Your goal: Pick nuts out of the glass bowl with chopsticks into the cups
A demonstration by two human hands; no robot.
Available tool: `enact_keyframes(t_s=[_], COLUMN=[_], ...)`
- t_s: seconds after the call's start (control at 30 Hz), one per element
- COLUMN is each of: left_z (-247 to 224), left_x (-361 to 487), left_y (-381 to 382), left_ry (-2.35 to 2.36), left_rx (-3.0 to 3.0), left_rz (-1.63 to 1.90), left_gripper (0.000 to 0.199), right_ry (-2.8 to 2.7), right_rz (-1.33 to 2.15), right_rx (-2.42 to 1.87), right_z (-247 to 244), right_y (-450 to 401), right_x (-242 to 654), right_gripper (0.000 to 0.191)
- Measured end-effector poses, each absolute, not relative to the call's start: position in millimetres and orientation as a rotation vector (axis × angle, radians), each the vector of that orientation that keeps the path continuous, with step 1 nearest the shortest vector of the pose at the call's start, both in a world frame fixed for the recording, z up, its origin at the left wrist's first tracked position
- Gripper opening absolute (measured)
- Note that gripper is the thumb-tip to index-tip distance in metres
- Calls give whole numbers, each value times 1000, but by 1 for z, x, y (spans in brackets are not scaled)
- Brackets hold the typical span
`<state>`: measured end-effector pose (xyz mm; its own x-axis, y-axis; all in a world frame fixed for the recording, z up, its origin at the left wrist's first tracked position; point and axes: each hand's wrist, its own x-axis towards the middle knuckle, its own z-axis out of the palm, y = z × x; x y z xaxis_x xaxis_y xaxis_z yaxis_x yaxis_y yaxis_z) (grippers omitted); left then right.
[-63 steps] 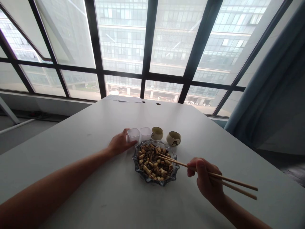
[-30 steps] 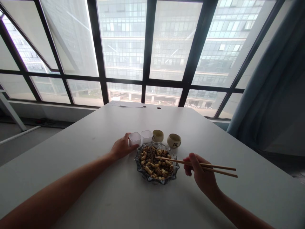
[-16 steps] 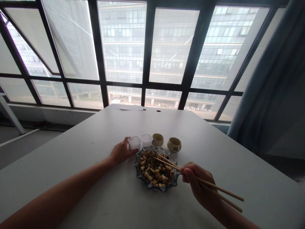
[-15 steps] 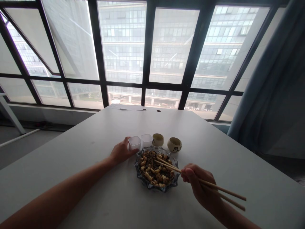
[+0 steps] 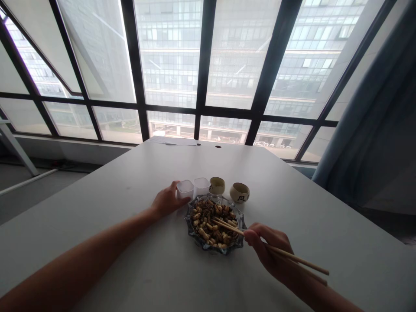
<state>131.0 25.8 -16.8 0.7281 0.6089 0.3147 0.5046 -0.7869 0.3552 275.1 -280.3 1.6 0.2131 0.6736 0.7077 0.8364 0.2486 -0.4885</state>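
Note:
My right hand point(image 5: 271, 249) is closed around a pair of wooden chopsticks point(image 5: 297, 258). Their tips reach into a glass bowl point(image 5: 214, 248) with a scalloped rim, among peanuts in the shell point(image 5: 204, 234) and thin dark pieces. Whether the tips pinch anything is too small to tell. On the far left side of the bowl, my left hand point(image 5: 167, 200) grips a small translucent plastic container point(image 5: 185, 189), thumb in front and fingers behind. A second plastic container point(image 5: 202, 185) stands right beside it.
Two small cream cups with dark characters stand behind the bowl, one cup point(image 5: 217, 185) next to the plastic containers and another cup point(image 5: 239, 193) to the right. Papers point(image 5: 175, 141) lie at the white table's point(image 5: 130, 186) far end. A blue curtain point(image 5: 357, 108) hangs at right.
The chopstick tips have come closer together in the bowl, and my right hand has shifted slightly left. My left hand keeps its grip on the container. The view has tilted a little.

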Motion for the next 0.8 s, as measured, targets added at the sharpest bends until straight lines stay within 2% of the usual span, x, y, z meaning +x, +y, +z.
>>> enact_keyframes(t_s=[0.4,0.8], left_z=[-17,-19], left_x=[129,130], left_y=[25,26], left_ry=[883,874], left_rx=[2688,2684], left_rz=[598,604], left_gripper=[72,73], right_ry=[-1579,-1583], right_rz=[-228,-222], right_rx=[-1463,-1537], right_z=[3,9], right_y=[-280,-280], right_x=[274,270], right_gripper=[15,26])
